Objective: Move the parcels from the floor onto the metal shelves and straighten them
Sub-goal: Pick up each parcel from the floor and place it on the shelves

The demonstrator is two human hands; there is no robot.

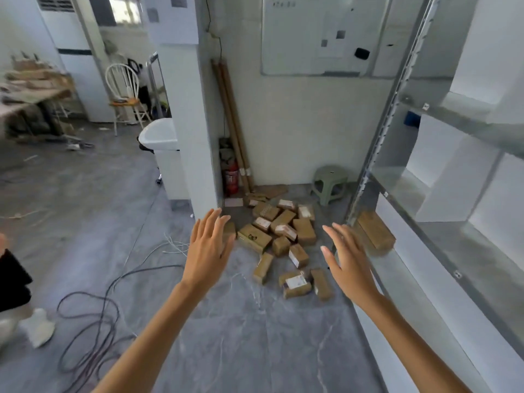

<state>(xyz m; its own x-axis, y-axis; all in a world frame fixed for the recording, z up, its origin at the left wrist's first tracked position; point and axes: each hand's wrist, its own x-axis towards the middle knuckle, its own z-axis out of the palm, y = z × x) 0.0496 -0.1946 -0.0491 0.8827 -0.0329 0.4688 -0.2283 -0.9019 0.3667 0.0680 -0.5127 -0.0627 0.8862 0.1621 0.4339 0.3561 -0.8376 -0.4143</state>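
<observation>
Several brown cardboard parcels [279, 236] lie scattered on the grey floor near the corner wall, some with white labels. One more parcel [375, 232] rests on the low tier of the metal shelves [442, 265] at the right. My left hand [208, 251] is stretched forward, fingers apart, holding nothing, just left of the pile. My right hand [350, 262] is also spread and empty, between the pile and the shelf upright. Both hands are above the floor, apart from the parcels.
A green plastic stool [330, 181] stands in the corner behind the pile. A red fire extinguisher [232, 178] and wooden poles [232, 123] lean by the pillar. Cables [93, 330] loop over the floor at left. A white chair [124, 95] and cluttered table stand further back.
</observation>
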